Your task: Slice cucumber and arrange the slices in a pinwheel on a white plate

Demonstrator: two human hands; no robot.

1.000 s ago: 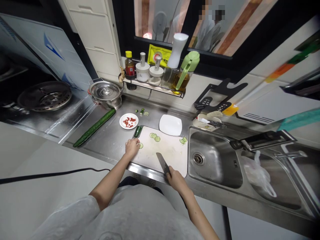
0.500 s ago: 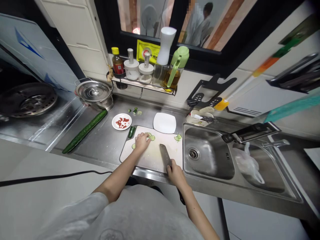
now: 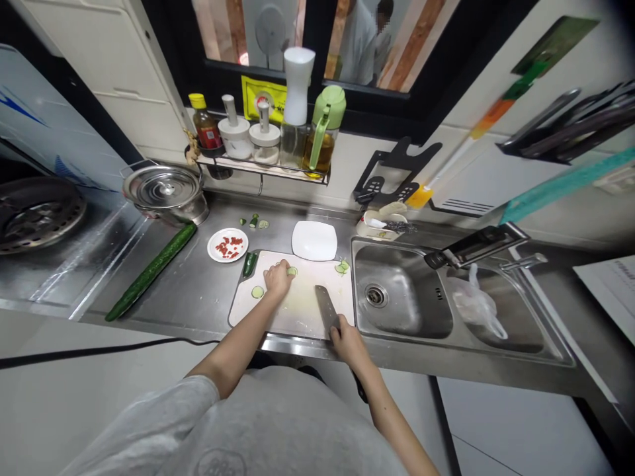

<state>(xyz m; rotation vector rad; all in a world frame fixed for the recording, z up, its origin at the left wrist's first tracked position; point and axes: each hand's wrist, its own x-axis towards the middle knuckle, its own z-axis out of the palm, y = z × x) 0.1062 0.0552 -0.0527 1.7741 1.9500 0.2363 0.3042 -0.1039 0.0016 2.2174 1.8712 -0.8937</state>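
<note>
My left hand [image 3: 278,278] is over the upper middle of the white cutting board [image 3: 302,307], fingers curled round some pale green cucumber slices [image 3: 293,271] that poke out at the fingertips. A loose cucumber slice [image 3: 257,291] lies on the board to the left of this hand, and a dark green cucumber piece [image 3: 250,264] sits at the board's left edge. My right hand [image 3: 348,340] grips a kitchen knife [image 3: 325,308] near the board's lower right, its blade pointing up and to the left. More cut cucumber pieces [image 3: 342,266] rest at the upper right corner.
A white plate [image 3: 314,240] stands behind the board. To the left are a small plate [image 3: 215,254] with red chopped bits, a whole cucumber [image 3: 153,271] and a lidded steel pot [image 3: 178,206]. The sink [image 3: 407,311] adjoins on the right. A rack of seasonings [image 3: 278,170] hangs behind.
My left hand has shifted slightly against the board, and the cucumber slice on its left shows more fully. The knife stays in my right hand. The whole view has swung a little.
</note>
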